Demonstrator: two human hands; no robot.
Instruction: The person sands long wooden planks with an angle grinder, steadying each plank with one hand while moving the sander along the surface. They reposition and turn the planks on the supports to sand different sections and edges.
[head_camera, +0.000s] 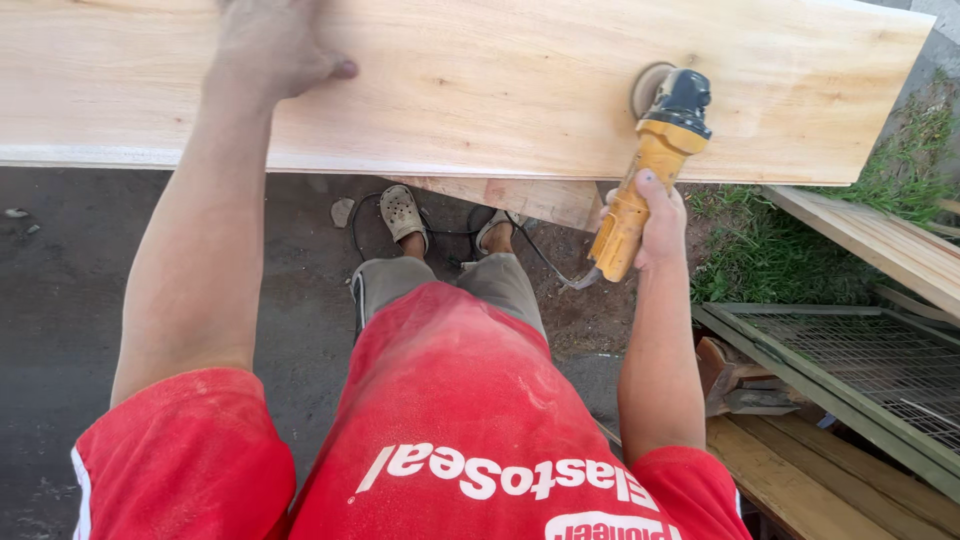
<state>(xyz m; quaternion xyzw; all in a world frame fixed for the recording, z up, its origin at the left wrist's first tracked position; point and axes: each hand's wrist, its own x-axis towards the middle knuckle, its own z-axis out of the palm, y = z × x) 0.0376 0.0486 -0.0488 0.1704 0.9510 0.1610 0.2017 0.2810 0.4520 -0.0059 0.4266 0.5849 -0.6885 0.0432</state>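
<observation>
The board (480, 80), a wide pale plank, lies across the top of the view at working height, its face looking smooth and even, though how much sanding is left I cannot tell. The right hand (655, 225) has a closed grip on the yellow grinder (650, 165), its disc on the board near the right end, while the left hand (270, 45) presses flat, fingers spread, holding nothing. Below lie dark ground, grass (770, 250) and a wire-mesh frame (860, 365), outdoors.

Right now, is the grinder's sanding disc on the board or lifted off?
On it: the yellow angle grinder, gripped by the right hand, has its disc flat against the pale wooden board.
</observation>
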